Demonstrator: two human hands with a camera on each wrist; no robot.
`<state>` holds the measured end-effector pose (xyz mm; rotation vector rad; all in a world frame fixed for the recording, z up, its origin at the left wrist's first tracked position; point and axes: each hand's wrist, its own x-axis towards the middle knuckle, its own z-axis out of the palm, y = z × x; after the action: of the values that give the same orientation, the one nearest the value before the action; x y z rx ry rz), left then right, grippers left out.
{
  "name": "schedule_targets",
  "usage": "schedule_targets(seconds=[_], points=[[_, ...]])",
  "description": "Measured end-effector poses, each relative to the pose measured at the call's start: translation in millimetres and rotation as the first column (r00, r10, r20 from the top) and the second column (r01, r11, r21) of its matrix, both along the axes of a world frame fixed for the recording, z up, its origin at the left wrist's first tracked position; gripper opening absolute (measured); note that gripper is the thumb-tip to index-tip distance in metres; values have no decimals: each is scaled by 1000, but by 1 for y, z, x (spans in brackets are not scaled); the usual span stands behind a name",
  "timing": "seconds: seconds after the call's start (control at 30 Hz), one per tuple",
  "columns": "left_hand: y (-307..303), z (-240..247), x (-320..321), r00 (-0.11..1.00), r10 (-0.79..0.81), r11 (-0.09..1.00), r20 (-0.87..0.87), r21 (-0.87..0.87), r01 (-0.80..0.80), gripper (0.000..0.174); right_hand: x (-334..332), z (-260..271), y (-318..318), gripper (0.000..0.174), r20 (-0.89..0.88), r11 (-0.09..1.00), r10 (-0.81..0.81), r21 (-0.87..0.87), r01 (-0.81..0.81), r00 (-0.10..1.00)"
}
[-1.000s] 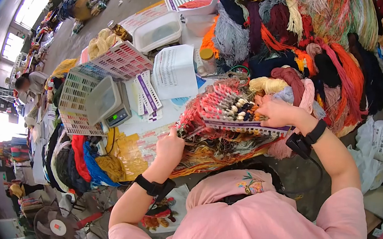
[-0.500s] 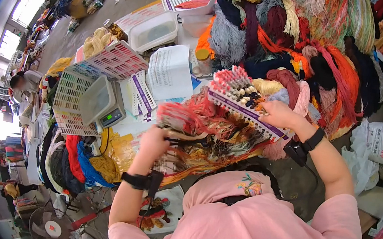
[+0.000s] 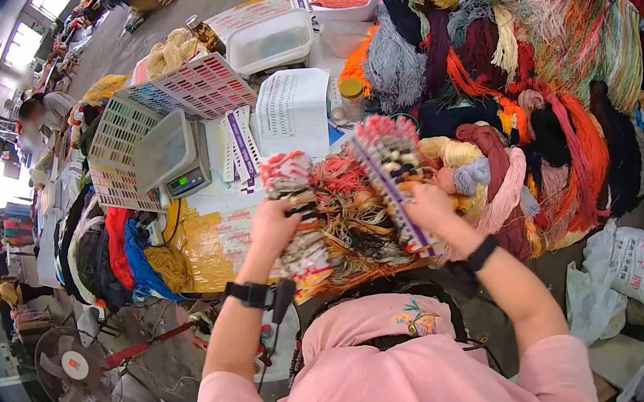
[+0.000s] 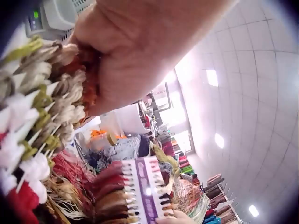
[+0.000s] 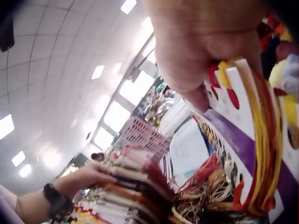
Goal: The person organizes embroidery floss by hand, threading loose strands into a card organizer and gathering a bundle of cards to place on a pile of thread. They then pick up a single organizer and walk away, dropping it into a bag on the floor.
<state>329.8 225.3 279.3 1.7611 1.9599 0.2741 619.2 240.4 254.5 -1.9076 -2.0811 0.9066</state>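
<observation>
In the head view the left hand (image 3: 272, 231) grips a bundle of thread sample cards (image 3: 306, 252) with knotted tufts in pink, black, white and yellow. The right hand (image 3: 430, 208) holds a second stack of cards with a purple strip (image 3: 398, 199), tilted, to the right of the first. Between the two lies a heap of loose tangled threads (image 3: 348, 217). In the right wrist view, the fingers of the right hand (image 5: 210, 46) pinch the edge of the white and purple card (image 5: 238, 140). The left wrist view shows the left hand (image 4: 126, 51) closed round its bundle of tufts (image 4: 51, 93).
A scale (image 3: 187, 174) with a plastic tray, a perforated colour chart (image 3: 124, 144), printed sheets (image 3: 293, 111) and a lidded jar (image 3: 350, 98) stand beyond the hands. Thick skeins of yarn (image 3: 394, 67) cover the right part of the table. A fan (image 3: 75, 365) stands at lower left.
The left hand has parted a bundle from the other cards and moved left, then slightly back right, with it. The right hand has turned its stack more steeply.
</observation>
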Motion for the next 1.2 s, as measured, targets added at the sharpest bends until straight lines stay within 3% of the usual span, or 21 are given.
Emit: schedule_targets(seconds=[0.07,0.17,0.23,0.27,0.37,0.4,0.47,0.5,0.53,0.6,0.67,0.77,0.93,1.03,1.1,1.17,1.2], points=[[10,-15,24,999,1,1000,46,1,-1,21,-26,-15,-4,25,121,998,54,-20,-52,991],[20,-37,61,996,74,995,57,-65,-70,26,-46,-29,-8,28,37,989,78,-131,-73,996],[20,-54,80,998,-3,1000,70,-14,4,30,-54,-37,-13,33,15,982,92,-167,-89,996],[18,-58,88,996,32,998,85,-59,-27,32,-54,-38,-13,43,-13,963,120,-241,-120,993],[12,-89,86,956,14,998,292,-65,6,40,-47,-81,-11,59,-214,905,54,-403,-138,975],[6,-93,83,924,-16,999,382,-29,30,42,-41,-67,-6,71,-313,830,7,-527,-180,950],[-4,-99,74,834,-80,997,546,48,64,47,-42,-79,-8,83,-265,870,29,-469,-155,964],[-5,-92,71,794,-82,994,602,-11,111,58,-43,-80,-11,89,-240,886,38,-441,-144,970],[-9,-92,70,765,-49,997,642,-12,74,63,-47,-81,-11,105,-168,902,66,-411,-131,984],[-13,-87,71,660,87,996,747,-79,-43,70,-52,-69,-12,106,-86,898,84,-424,-113,993],[-17,-77,74,471,289,956,834,-226,-185,76,-59,-66,-11,107,-12,893,106,-439,-100,994],[-21,-118,67,328,305,952,894,-274,-137,80,-60,-73,-9,102,-24,871,84,-483,-85,996],[-22,-109,67,502,544,835,673,-490,-249,76,-41,-96,-10,86,-110,903,-8,-428,-40,994],[-24,-109,75,628,474,878,617,-389,-281,74,-43,-94,-9,78,-60,916,-57,-401,28,997],[-25,-120,86,752,359,931,553,-158,-328,68,-58,-87,-10,77,12,911,-93,-403,90,996],[-25,-126,96,813,407,908,417,-89,-409,65,-66,-103,-14,75,66,953,-113,-275,127,991],[-22,-127,94,802,452,892,390,-197,-407,61,-69,-108,-13,73,50,964,-134,-223,141,990]])
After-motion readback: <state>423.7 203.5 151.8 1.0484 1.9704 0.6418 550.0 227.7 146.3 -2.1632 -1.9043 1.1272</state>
